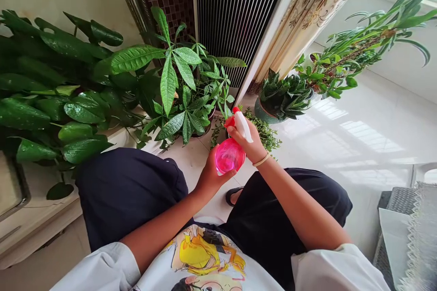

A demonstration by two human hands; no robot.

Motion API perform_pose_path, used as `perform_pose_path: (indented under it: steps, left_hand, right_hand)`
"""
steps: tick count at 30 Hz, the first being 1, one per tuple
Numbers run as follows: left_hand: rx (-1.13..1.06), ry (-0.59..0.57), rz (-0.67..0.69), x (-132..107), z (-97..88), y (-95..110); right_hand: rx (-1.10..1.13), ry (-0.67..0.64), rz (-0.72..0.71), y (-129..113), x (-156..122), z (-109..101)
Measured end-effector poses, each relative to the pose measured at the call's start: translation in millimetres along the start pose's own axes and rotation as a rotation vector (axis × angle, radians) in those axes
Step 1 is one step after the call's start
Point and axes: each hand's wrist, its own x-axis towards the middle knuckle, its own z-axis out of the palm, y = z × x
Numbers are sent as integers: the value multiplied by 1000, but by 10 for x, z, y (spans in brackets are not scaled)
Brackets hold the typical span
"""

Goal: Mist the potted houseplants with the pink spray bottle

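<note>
A pink see-through spray bottle with a red and white trigger head is held in front of me, above the floor between my knees. My left hand cups the bottle's body from the left and below. Around the neck and trigger head wraps my right hand, its fingers partly hidden behind the white part. The nozzle end points away from me, near a small-leaved potted plant just beyond. To the left of that stands a plant with long pointed leaves.
Large glossy leaves, some with water drops, fill the left side. A dark rosette plant in a green pot stands beside the curtain. Leggy potted greenery leans at the right. A lace-edged cloth covers furniture at the lower right.
</note>
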Motion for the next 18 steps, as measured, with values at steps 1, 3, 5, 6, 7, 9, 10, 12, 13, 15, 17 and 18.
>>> perform_pose_path:
  steps: [1, 3, 5, 6, 7, 9, 10, 12, 13, 15, 17, 18]
  left_hand:
    - [-11, 6, 4, -4, -3, 3]
    - [-10, 12, 14, -23, 3, 20]
    - [3, 26, 30, -52, 27, 28]
    - [0, 29, 36, -67, 43, 16]
    - [-9, 23, 34, -79, 62, -10]
    - [-38, -12, 4, -89, 97, -105]
    - [-44, -32, -23, -87, 109, -166]
    - [-20, -61, -76, -70, 118, -283]
    - [12, -67, -93, -60, 116, -326]
    - [98, -84, -115, -44, 106, -367]
    - [186, -118, -138, -38, 109, -363]
    - [217, -145, -155, -37, 122, -357]
  right_hand:
    - [-23, 14, 5, 6, 5, 1]
    - [-47, 38, 43, 16, 11, -8]
    - [-35, 38, 87, 23, 10, -21]
    - [-26, 22, 93, 28, 4, -24]
    - [-22, 3, 88, 37, -7, -24]
    - [-25, -35, 65, 79, -50, -12]
    - [-24, -47, 60, 116, -82, -5]
    - [-5, -46, 81, 225, -170, -2]
    - [13, -33, 106, 296, -223, -10]
    - [56, 21, 166, 454, -343, -47]
    - [106, 102, 222, 615, -471, -100]
    - [108, 124, 245, 691, -534, -126]
